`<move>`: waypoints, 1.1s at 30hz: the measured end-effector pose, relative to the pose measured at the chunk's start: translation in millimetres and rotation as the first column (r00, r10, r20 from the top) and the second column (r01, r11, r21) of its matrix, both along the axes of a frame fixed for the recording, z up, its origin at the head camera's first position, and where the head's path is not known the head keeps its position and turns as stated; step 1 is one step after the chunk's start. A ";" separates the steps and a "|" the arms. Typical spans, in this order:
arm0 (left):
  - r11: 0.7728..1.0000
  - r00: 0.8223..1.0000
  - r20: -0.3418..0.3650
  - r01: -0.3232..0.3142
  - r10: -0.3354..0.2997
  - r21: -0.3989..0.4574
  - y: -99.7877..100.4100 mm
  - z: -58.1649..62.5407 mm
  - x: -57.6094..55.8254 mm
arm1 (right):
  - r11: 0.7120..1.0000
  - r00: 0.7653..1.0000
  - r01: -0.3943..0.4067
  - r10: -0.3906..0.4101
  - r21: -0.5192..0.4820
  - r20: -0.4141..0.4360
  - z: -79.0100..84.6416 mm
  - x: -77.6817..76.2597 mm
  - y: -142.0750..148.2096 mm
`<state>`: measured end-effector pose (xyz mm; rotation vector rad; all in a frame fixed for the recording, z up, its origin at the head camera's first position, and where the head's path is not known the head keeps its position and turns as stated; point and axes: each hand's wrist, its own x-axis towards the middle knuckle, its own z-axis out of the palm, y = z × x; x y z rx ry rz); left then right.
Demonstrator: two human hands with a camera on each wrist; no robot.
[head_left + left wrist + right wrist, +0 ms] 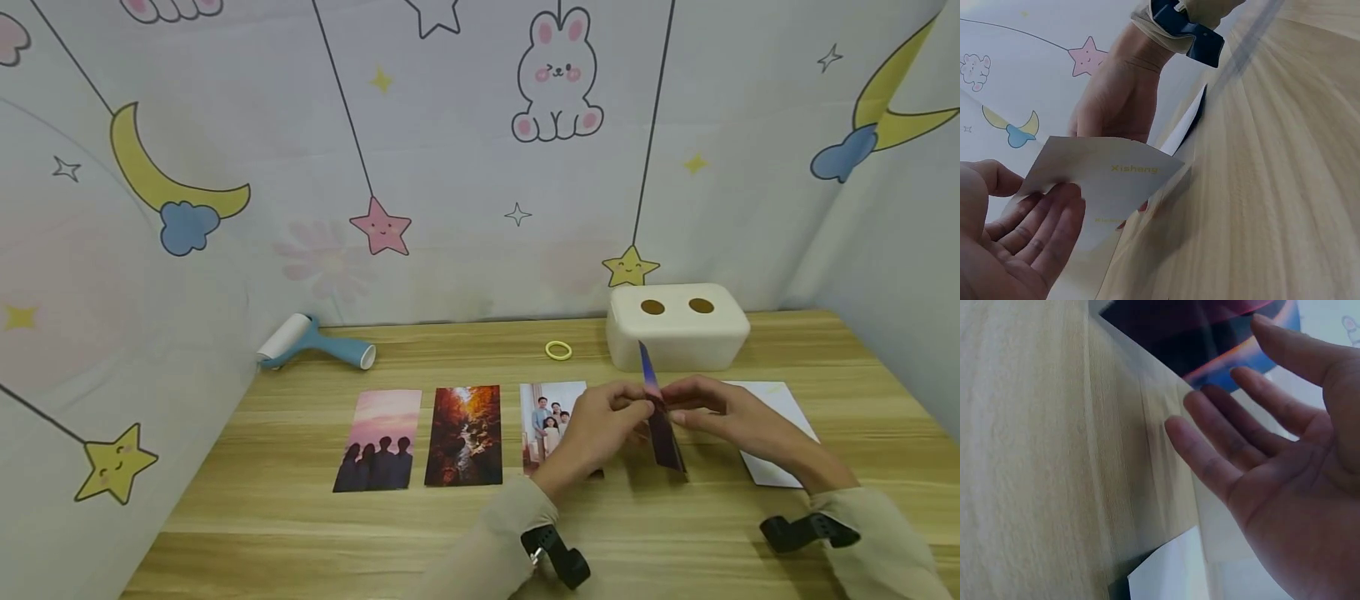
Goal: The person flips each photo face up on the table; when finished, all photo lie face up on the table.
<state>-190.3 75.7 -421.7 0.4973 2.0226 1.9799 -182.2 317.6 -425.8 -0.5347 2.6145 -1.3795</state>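
Note:
Both hands meet at a photo print (663, 437) standing on edge above the table. Its glossy face (1210, 337), dark with a blue and orange curve, is toward the right hand; its white back (1129, 150) with yellow lettering is toward the left hand. The left hand (600, 425) grips the print near its middle, with curled fingers lying along the back. Across from it, the right hand (742, 417) has thumb and fingertips at the glossy face, its other fingers loosely extended. Beneath the left hand lies a family photo (546, 412), partly hidden by that hand.
To the left lie a silhouette photo (378, 437) and an autumn stream photo (465, 433). A white sheet (776, 425) lies partly under the right forearm. Behind stand a white box (678, 333) with two holes, a yellow ring (558, 350) and a blue-handled lint roller (322, 342).

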 end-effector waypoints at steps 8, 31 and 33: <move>0.995 1.000 0.024 0.010 -0.013 0.097 -2.1 0.8 0.2 | 0.997 0.997 0.077 -0.077 0.002 0.024 2.0 0.0 4.3; 0.991 0.980 -0.149 -0.130 0.132 0.023 -9.5 -6.8 -5.3 | 0.987 0.972 0.158 -0.161 -0.034 -0.173 -1.0 -2.0 7.2; 0.990 0.978 -0.157 -0.137 0.134 -0.010 -10.1 -8.6 -6.2 | 0.985 0.968 0.171 -0.167 0.002 -0.190 -0.4 -2.5 7.1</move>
